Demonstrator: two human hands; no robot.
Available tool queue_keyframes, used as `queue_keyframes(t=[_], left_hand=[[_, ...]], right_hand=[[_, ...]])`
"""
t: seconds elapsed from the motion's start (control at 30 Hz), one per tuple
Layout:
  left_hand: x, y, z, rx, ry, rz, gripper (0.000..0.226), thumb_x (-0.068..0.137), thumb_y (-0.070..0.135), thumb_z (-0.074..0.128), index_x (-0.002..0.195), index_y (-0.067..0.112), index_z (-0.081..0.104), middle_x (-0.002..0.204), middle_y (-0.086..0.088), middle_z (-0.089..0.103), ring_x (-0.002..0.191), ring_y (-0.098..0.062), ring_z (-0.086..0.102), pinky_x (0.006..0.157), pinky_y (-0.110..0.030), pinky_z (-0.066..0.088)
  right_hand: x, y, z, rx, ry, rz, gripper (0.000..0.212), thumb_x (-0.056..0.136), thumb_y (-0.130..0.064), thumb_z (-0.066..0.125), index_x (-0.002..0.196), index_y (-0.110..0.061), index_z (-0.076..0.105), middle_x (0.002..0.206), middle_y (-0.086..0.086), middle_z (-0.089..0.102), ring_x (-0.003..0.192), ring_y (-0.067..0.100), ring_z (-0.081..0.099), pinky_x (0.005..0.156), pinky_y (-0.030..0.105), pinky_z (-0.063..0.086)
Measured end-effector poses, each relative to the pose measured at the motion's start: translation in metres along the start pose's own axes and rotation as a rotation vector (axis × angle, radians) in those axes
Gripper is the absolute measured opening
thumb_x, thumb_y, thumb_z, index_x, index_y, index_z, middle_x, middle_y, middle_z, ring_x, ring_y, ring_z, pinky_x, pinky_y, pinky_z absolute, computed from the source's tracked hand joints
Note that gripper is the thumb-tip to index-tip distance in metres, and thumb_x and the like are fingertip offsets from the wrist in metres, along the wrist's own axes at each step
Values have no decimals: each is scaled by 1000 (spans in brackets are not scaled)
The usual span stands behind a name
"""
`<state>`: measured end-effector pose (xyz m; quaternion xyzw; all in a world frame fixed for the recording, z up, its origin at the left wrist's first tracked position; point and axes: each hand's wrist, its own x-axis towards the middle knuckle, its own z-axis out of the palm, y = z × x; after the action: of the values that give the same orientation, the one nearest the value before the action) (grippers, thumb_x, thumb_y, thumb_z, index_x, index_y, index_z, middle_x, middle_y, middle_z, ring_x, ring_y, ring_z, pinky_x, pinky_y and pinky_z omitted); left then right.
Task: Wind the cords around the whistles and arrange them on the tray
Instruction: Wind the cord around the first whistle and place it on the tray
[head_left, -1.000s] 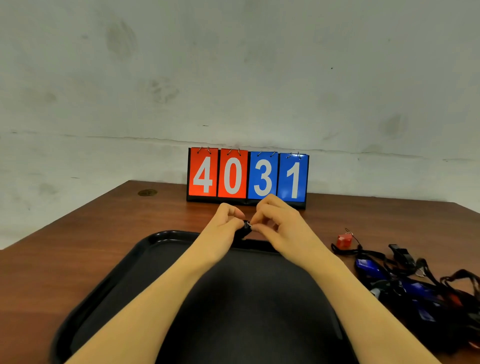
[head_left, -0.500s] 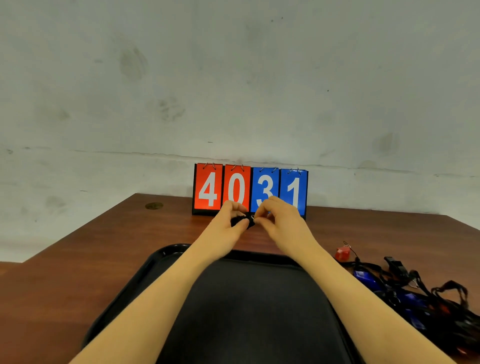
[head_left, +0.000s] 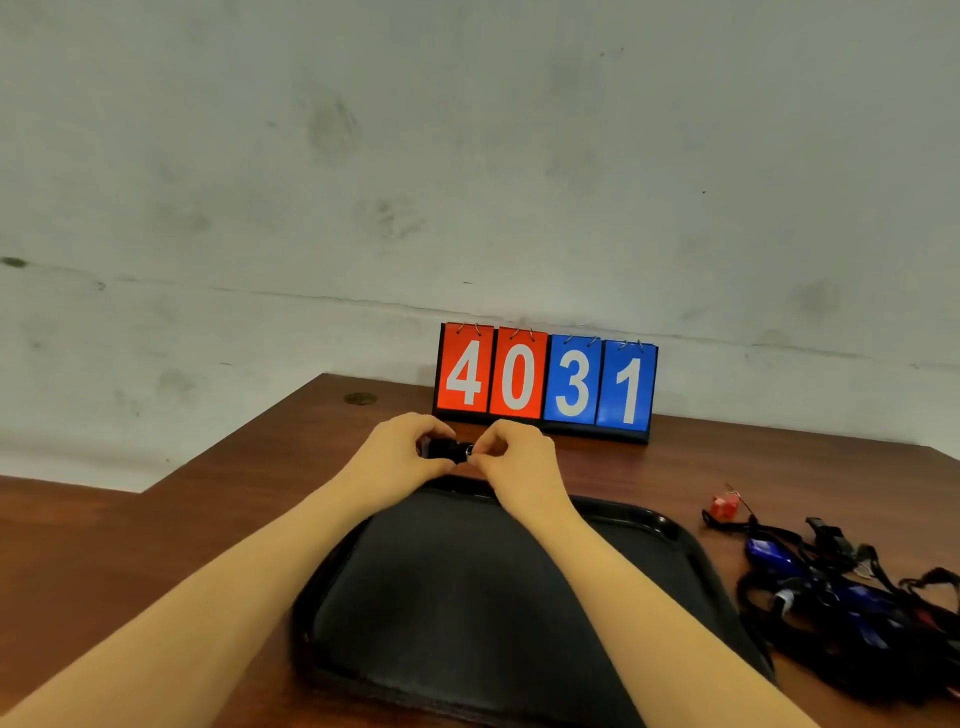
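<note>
Head view: black whistle (head_left: 444, 450) held above tray's (head_left: 670, 525) far edge, long axis left-right; left hand (head_left: 397, 457) grips it, right hand (head_left: 519, 460) pinches its ring end w/ curled fingers.

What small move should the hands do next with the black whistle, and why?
Probably lower the whistle onto the tray. Left hand and right hand both pinch it above the tray's far rim, no loose cord shows, and no whistle lies there yet.
</note>
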<state>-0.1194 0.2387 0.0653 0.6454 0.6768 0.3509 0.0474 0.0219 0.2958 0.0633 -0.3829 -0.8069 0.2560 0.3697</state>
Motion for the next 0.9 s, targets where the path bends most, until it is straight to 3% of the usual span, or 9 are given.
queue_keyframes(t=[0.27,0.43,0.6,0.73,0.9], left_hand=[[1,-39,11,17,-64,-45,24,74,22,74,91,28,58,98,11,57,90,-4,53,79,-16,40],[10,-51,25,31,-84,-47,26,73,25,74,92,28,57,97,11,56,90,-4,53,81,-19,45],[12,-57,28,60,-62,-55,27,73,23,73,94,27,57,100,10,56,93,-8,54,87,-27,47],[13,-54,30,132,-68,-65,28,75,28,71,99,28,57,104,10,57,97,-10,54,92,-33,45],[13,-48,31,175,-105,-80,35,75,33,71,107,29,57,112,9,57,105,-13,52,95,-36,44]], right_hand=[[6,13,38,-29,-97,102,6,84,-10,65,79,-13,64,85,-4,59,76,5,52,58,9,35],[15,30,44,-52,-128,106,9,83,-10,65,77,-16,62,84,-3,61,72,5,54,57,9,38],[19,37,50,-69,-157,73,9,83,-11,65,77,-18,61,85,-3,61,82,13,58,70,18,45],[19,39,51,-103,-180,52,6,84,-12,65,82,-15,60,84,-2,60,70,8,54,60,12,41],[21,38,46,-148,-215,80,3,83,-12,64,84,-13,62,93,0,60,86,13,55,71,20,43]])
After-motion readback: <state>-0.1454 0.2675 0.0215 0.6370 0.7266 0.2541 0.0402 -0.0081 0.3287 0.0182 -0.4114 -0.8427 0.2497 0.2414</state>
